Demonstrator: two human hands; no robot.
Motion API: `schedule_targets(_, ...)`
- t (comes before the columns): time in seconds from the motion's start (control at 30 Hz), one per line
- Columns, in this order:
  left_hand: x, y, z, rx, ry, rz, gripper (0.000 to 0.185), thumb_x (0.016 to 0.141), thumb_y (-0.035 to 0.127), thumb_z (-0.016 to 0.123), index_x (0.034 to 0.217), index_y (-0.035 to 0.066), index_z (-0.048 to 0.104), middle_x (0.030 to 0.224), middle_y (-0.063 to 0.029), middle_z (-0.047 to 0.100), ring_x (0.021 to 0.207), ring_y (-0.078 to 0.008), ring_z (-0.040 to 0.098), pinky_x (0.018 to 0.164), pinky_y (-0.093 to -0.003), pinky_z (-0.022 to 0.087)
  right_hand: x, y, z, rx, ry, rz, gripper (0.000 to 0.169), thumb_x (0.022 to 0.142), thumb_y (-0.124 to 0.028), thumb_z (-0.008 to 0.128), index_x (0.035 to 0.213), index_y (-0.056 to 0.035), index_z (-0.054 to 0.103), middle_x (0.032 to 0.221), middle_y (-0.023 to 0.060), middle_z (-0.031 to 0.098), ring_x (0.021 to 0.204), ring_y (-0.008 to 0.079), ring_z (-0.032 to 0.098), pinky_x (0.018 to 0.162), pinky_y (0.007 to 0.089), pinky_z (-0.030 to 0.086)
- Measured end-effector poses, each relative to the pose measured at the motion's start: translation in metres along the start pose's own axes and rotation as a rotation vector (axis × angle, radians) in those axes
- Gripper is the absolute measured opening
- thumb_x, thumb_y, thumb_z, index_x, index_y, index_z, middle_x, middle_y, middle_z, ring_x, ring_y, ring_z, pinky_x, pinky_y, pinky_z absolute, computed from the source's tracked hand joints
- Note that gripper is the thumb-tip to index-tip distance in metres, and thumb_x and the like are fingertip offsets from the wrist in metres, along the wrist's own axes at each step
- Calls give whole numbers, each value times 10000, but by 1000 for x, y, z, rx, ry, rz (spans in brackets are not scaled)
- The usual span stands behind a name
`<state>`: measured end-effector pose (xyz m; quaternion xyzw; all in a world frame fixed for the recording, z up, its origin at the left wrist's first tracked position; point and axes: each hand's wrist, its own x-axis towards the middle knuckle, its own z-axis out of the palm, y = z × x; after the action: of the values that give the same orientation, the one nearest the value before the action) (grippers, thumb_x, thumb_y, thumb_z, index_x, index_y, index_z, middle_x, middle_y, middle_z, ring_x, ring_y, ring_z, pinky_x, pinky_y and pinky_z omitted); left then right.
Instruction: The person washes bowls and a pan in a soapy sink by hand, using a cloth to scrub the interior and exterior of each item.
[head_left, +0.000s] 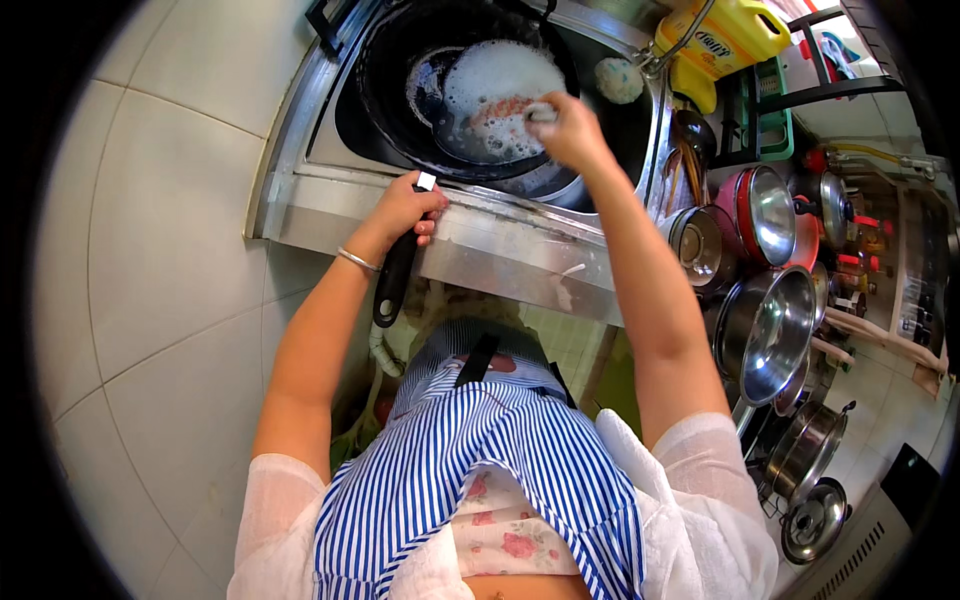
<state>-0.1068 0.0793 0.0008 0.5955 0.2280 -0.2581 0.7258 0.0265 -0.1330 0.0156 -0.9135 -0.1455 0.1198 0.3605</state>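
Observation:
A black wok (386, 112) rests in the stainless-steel sink (326, 142). My left hand (411, 210) is wrapped around its black handle (394, 277), which reaches out over the sink's front edge. Foamy water (506, 71) covers much of the wok's inside. Above the right part of the foam, my right hand (576, 135) pinches a small greyish-white thing (540, 112), too blurred to name. Just left of those fingers, a reddish-orange patterned patch (504, 111) shows among the suds; what it is cannot be made out.
A whitish scrubbing ball (619, 80) sits at the sink's right, by the faucet (651, 61). Behind stands a yellow detergent jug (724, 37). Metal bowls (780, 334) and lidded pots (806, 450) line the right side. Tiled wall (180, 225) bounds the left.

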Motion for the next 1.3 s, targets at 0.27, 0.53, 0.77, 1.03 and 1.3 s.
schedule_targets(0.27,3,0,-2,-10,-47,-3,139,745,29,570,790,41,439,569,-33,441,366,-83,377,308,-263,329,-153,-44,96,-248,353,-316,397,646,-150,648,1027,-92,554,1257,108,417,1152,268,376,904,409,286)
schedule_targets(0.53,0,4,1,90,3,-22,120,757,65,557,808,36,453,569,-25,433,364,-80,364,313,-259,326,-214,37,47,-532,297,-441,415,709,-187,586,1121,-171,543,1275,28,428,1167,212,372,973,401,214)
schedule_targets(0.77,0,5,2,88,-22,-17,119,763,62,558,788,62,441,563,-15,423,366,-72,355,324,-252,316,-136,75,10,-410,269,-686,285,720,-68,530,993,-139,574,1141,64,506,1069,249,447,852,385,348)
schedule_targets(1.03,-4,7,0,72,-11,-40,127,769,62,569,789,68,444,563,-15,429,364,-74,362,328,-248,329,-76,-10,27,-127,576,-509,229,704,-61,596,924,-119,577,1006,107,535,944,287,485,749,397,378)
schedule_targets(1.3,0,5,3,8,-40,-36,130,765,48,572,800,47,447,558,-29,436,353,-87,378,306,-264,344,-179,-11,90,-289,128,-690,327,683,-151,549,1007,-149,587,1261,38,430,1117,191,405,903,371,279)
